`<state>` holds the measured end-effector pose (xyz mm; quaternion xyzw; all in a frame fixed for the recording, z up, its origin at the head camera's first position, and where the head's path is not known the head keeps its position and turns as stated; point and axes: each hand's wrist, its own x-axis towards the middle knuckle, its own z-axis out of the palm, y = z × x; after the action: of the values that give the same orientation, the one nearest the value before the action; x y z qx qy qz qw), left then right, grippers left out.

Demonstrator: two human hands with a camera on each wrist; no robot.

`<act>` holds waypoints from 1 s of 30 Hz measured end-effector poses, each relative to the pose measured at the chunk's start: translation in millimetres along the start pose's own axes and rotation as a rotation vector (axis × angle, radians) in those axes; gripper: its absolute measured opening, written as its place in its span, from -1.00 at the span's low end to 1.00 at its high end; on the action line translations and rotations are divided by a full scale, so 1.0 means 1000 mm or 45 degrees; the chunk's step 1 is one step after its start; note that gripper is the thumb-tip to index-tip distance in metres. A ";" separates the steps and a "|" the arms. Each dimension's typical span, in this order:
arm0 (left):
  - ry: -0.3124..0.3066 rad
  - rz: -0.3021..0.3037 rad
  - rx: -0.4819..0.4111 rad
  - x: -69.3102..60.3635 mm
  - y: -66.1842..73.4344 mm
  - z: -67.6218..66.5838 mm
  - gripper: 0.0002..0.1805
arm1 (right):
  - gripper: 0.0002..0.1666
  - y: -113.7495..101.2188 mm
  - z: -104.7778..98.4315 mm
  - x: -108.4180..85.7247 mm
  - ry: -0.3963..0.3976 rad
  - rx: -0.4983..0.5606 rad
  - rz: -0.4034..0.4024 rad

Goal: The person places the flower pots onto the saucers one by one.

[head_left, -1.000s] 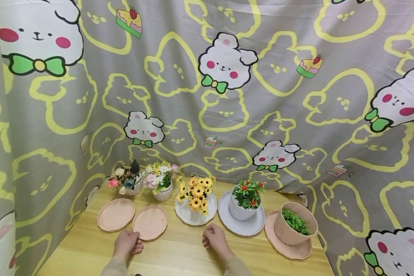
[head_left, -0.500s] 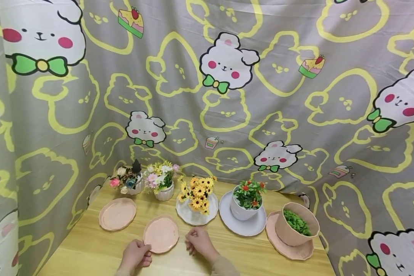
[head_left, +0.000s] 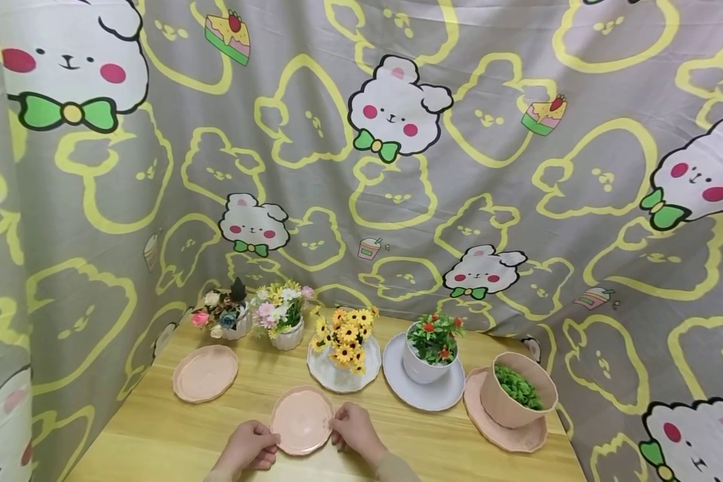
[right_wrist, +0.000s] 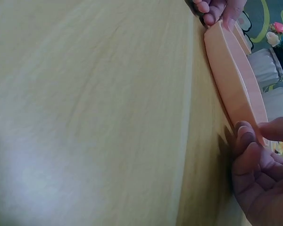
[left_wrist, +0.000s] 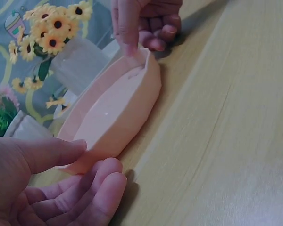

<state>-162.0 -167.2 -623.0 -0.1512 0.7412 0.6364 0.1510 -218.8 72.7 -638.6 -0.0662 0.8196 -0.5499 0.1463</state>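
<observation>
Wood-grain worktop [head_left: 150, 435], lower centre: round pink saucer [head_left: 302, 422] lies between left hand [head_left: 252, 444] and right hand [head_left: 358, 430], fingers of both pinching opposite sides.

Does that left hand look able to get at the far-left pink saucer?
Probably yes: only bare tabletop shows between the left hand and the far-left saucer, though the hand would first need to release the held saucer.
</observation>
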 end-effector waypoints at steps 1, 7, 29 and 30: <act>-0.006 0.002 -0.001 0.001 0.000 0.000 -0.78 | -0.87 0.001 -0.002 -0.001 0.003 0.004 0.009; -0.002 0.003 -0.005 0.003 -0.002 0.001 -0.79 | -0.82 0.008 -0.014 -0.011 0.023 0.023 0.040; 0.042 -0.021 -0.071 0.012 0.007 -0.003 -0.69 | -0.81 0.036 -0.073 -0.043 0.114 -0.081 0.072; 0.086 -0.002 -0.091 0.017 0.009 -0.003 -0.68 | -0.81 0.037 -0.073 -0.043 0.103 -0.069 0.066</act>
<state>-181.1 -169.2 -621.0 -0.1786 0.7224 0.6570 0.1211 -199.0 163.5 -639.8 -0.0267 0.8409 -0.5257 0.1253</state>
